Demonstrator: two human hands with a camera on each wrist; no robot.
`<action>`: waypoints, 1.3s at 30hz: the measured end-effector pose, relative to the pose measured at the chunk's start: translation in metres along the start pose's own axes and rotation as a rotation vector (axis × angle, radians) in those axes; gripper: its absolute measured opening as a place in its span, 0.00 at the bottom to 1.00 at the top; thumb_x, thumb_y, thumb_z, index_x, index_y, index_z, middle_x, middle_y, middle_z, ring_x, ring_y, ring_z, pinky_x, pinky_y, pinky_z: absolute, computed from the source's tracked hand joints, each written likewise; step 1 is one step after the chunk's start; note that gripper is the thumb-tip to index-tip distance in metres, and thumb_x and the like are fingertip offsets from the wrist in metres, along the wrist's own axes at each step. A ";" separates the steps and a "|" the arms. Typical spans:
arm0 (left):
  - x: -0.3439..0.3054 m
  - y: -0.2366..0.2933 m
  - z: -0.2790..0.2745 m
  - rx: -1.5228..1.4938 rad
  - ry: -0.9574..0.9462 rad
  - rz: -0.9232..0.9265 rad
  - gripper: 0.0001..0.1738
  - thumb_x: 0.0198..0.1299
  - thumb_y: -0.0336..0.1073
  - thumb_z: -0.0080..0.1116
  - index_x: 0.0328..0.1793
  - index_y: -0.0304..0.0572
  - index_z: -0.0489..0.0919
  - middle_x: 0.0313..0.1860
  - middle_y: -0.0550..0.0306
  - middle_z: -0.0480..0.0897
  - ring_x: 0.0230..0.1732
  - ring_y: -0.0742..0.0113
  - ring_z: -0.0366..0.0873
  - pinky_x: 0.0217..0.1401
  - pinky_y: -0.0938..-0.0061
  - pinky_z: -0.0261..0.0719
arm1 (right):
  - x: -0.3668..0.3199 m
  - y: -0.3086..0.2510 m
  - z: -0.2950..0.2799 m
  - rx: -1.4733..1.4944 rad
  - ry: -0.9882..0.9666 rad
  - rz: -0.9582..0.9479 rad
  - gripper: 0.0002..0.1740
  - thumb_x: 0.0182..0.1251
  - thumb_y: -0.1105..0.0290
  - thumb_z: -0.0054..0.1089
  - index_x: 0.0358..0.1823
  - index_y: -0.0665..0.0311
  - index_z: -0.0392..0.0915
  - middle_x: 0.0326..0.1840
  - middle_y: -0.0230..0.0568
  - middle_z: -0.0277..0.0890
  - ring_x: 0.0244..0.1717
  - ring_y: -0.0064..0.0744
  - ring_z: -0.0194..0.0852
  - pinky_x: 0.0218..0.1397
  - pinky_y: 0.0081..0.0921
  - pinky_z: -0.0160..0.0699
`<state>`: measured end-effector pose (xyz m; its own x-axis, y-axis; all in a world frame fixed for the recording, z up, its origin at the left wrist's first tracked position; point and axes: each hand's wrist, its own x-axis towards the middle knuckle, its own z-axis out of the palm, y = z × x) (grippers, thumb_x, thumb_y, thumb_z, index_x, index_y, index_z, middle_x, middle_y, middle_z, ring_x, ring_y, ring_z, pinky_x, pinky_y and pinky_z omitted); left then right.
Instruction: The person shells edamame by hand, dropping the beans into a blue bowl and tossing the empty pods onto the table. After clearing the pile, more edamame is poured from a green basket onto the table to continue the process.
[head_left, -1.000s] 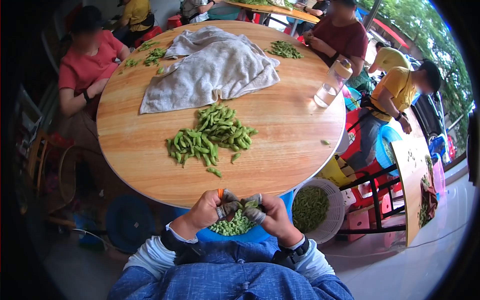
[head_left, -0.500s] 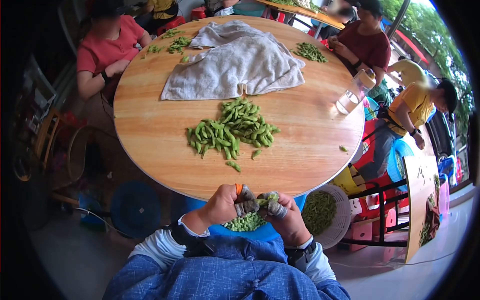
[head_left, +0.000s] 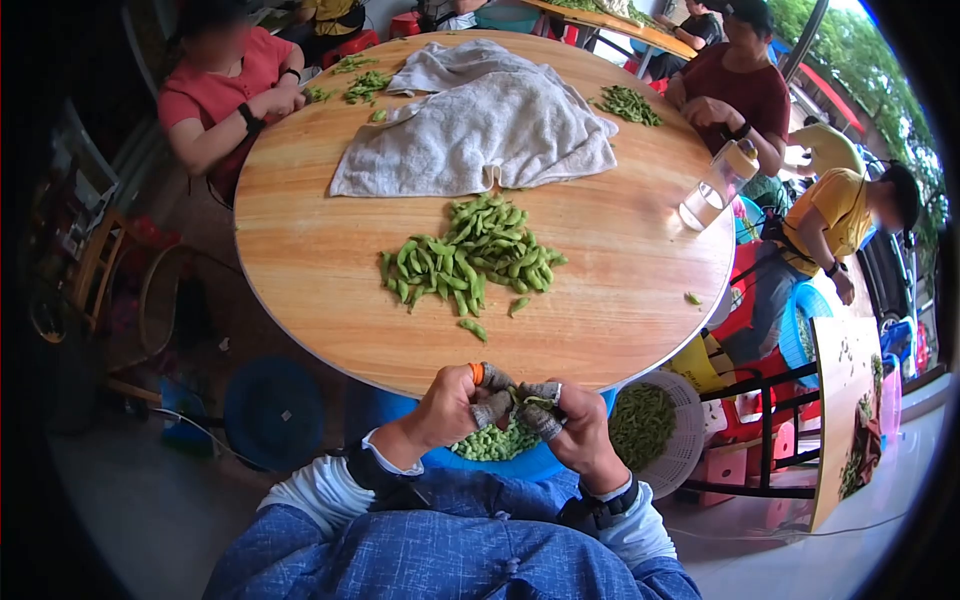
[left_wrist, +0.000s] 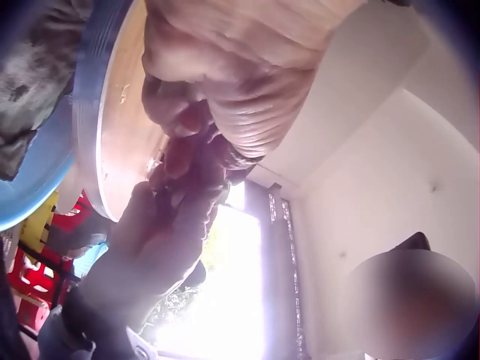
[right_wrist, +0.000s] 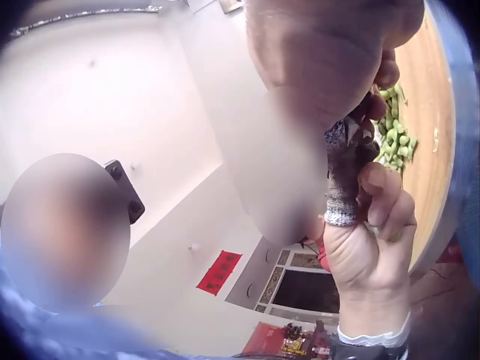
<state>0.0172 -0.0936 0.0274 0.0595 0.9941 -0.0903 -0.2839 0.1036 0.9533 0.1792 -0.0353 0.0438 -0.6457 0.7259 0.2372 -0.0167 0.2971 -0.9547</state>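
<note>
Both hands meet over a blue basin [head_left: 540, 463] of shelled green beans [head_left: 492, 443], just off the table's near edge. Grey coverings wrap the thumb and finger of each hand. My left hand [head_left: 446, 408] and right hand [head_left: 584, 432] pinch a small green pod [head_left: 517, 394] between them, mostly hidden by the fingertips. In the left wrist view the left hand [left_wrist: 232, 67] has its fingers curled against the right; in the right wrist view the right hand [right_wrist: 322, 52] touches the covered left fingers. A heap of green pods [head_left: 470, 255] lies on the wooden table [head_left: 330, 300].
A grey-white towel [head_left: 480, 130] covers part of the table's far side, and a clear bottle [head_left: 718, 185] stands near the right edge. Below right is a white basket [head_left: 680, 430] of pods; a blue tub [head_left: 272, 412] sits lower left. Several people sit around.
Against the earlier frames, the table and heap appear shifted right in view. The fingertips have changed position around the pod. The person in red at left has both hands nearer the table edge.
</note>
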 end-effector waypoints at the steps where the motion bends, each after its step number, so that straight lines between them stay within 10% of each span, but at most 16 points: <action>1: 0.000 -0.001 0.001 -0.022 0.014 -0.002 0.05 0.52 0.26 0.53 0.34 0.32 0.73 0.25 0.62 0.76 0.26 0.79 0.72 0.28 0.85 0.70 | 0.000 0.000 0.000 -0.028 -0.003 -0.003 0.07 0.49 0.78 0.57 0.32 0.65 0.76 0.21 0.38 0.70 0.22 0.28 0.69 0.25 0.21 0.64; 5: 0.003 -0.002 0.006 -0.036 0.052 -0.016 0.05 0.52 0.30 0.53 0.31 0.34 0.73 0.22 0.63 0.74 0.23 0.80 0.70 0.24 0.86 0.67 | 0.000 0.003 0.000 -0.162 -0.015 -0.046 0.06 0.51 0.77 0.57 0.33 0.66 0.76 0.23 0.36 0.72 0.24 0.25 0.70 0.27 0.19 0.66; 14: 0.005 -0.011 0.009 0.061 0.043 -0.002 0.11 0.54 0.39 0.53 0.31 0.37 0.74 0.18 0.64 0.73 0.15 0.83 0.64 0.16 0.88 0.58 | -0.014 0.041 -0.001 1.033 -0.007 0.498 0.12 0.55 0.72 0.57 0.40 0.69 0.73 0.31 0.31 0.74 0.32 0.19 0.71 0.38 0.16 0.69; 30: 0.003 -0.005 0.005 0.802 0.006 0.284 0.04 0.48 0.25 0.55 0.31 0.32 0.75 0.22 0.58 0.77 0.26 0.78 0.72 0.29 0.79 0.70 | -0.018 0.025 -0.006 0.620 -0.015 0.320 0.16 0.57 0.70 0.54 0.46 0.69 0.70 0.38 0.32 0.73 0.38 0.18 0.69 0.43 0.17 0.66; 39: 0.008 0.002 0.001 0.316 -0.197 0.187 0.06 0.50 0.30 0.58 0.26 0.35 0.74 0.17 0.64 0.73 0.20 0.79 0.69 0.22 0.83 0.65 | -0.018 0.029 -0.007 1.021 -0.073 0.524 0.12 0.57 0.70 0.54 0.41 0.69 0.73 0.35 0.32 0.74 0.35 0.19 0.70 0.41 0.18 0.69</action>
<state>0.0185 -0.0855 0.0286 0.2251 0.9668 0.1207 -0.0011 -0.1237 0.9923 0.1959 -0.0354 0.0131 -0.7981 0.5644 -0.2109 -0.3226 -0.6960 -0.6415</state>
